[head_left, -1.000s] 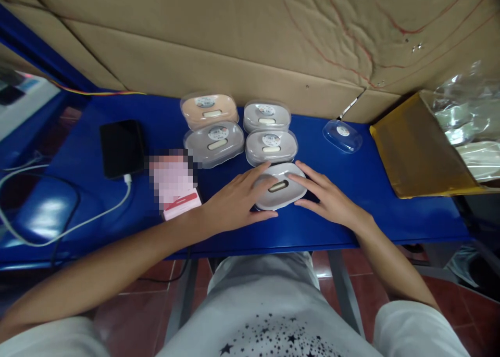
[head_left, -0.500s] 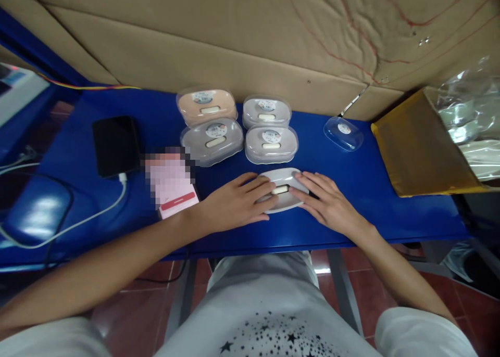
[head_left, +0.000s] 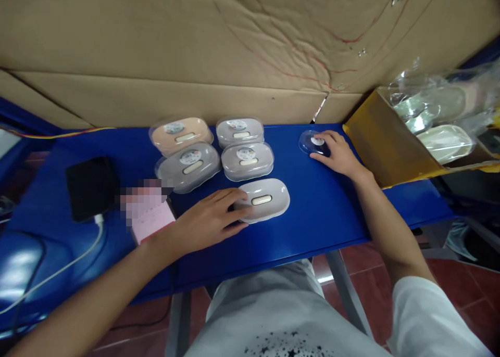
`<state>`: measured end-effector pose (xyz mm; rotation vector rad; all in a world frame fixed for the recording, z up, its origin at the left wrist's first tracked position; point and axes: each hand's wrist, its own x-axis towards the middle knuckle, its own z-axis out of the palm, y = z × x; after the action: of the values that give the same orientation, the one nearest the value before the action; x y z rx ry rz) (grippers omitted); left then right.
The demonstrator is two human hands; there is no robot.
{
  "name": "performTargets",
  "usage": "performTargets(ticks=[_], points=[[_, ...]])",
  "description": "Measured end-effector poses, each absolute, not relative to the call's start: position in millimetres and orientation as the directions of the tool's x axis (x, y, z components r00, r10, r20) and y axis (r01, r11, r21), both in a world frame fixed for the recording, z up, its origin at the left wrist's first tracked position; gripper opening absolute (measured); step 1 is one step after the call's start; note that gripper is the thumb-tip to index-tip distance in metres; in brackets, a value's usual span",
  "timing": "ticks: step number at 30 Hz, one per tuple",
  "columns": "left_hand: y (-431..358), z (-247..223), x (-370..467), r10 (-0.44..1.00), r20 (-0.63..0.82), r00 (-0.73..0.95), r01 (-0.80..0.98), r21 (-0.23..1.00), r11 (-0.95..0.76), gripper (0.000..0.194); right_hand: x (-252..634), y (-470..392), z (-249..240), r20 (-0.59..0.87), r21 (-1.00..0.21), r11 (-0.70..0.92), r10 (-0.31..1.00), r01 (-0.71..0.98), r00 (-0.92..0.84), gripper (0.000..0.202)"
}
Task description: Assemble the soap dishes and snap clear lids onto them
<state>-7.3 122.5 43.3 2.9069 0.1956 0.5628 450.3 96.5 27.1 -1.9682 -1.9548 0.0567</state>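
A light grey oval box (head_left: 271, 211) with a cream oblong piece in its top sits near the table's front. My left hand (head_left: 213, 214) has its fingers over the box's left end, with the thumb along the near side. Farther right and back, my right hand (head_left: 339, 154) grips the right side of a clear plastic lid (head_left: 307, 142) bearing a round label, thumb at the near edge. The lid lies on the blue table (head_left: 312, 206). Behind the box stand similar boxes under clear lids: a peach one (head_left: 164, 138) and several grey ones (head_left: 234, 156).
At the right, a cardboard carton (head_left: 383, 143) holds plastic-wrapped pieces. To the left lie a phone (head_left: 150, 216) with a pink screen and a black device (head_left: 88, 182) with a white cable (head_left: 74, 266). A brown cardboard panel (head_left: 156, 97) runs along the back.
My right hand has left the grey box and moved right and away to the clear lid. My left hand stays at the box's left end. The view has shifted right.
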Motion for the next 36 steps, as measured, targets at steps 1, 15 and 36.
performTargets(ticks=[1, 15, 36], points=[[125.7, 40.7, -8.7, 0.167, 0.364, 0.917, 0.087, 0.225, -0.970, 0.025, 449.9, 91.6, 29.2, 0.253, -0.308, 0.086, 0.967, 0.947, -0.005, 0.084], [137.5, 37.7, -12.3, 0.372, 0.371, 0.851, 0.273, 0.292, -0.917, 0.049, 307.3, 37.5, 53.2, 0.326, -0.441, 0.467, 0.879, 0.767, -0.348, 0.060], [140.8, 35.3, -14.3, 0.410, 0.348, 0.843, 0.306, 0.316, -0.898, 0.069, 289.7, 33.0, 42.6, 0.221, -0.149, 0.621, 0.780, 0.770, -0.586, 0.070]])
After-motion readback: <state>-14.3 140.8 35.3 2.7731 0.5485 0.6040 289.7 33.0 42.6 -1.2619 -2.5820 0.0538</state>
